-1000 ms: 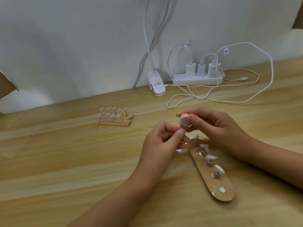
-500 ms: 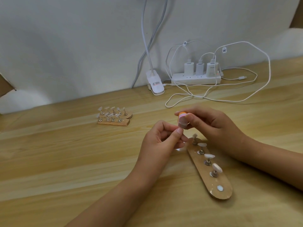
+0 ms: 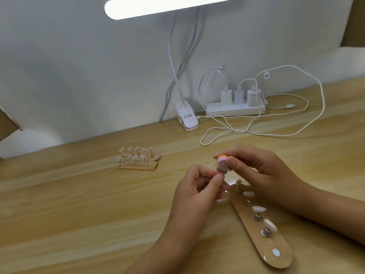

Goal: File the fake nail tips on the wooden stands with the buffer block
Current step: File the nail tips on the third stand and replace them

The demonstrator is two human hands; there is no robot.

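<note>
Orange, pink and grey in layers, the buffer block (image 3: 222, 164) is pinched between fingers and thumb of the right hand (image 3: 262, 171), its grey end touching the thumb tip of the left hand (image 3: 195, 188), whose fingers curl tight over something hidden. Just beside both hands on the table (image 3: 79, 204) lies a long wooden stand (image 3: 276, 246) carrying pale nail tips (image 3: 259, 209) on metal posts. Two more stands (image 3: 138, 162) sit well apart to the left.

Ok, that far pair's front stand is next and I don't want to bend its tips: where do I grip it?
Probably the bare right end of the front stand, coming in low from the right. Its nail tips stand on metal posts along the rest of the top, and the second stand lies close behind, crowding both those sides.
</note>
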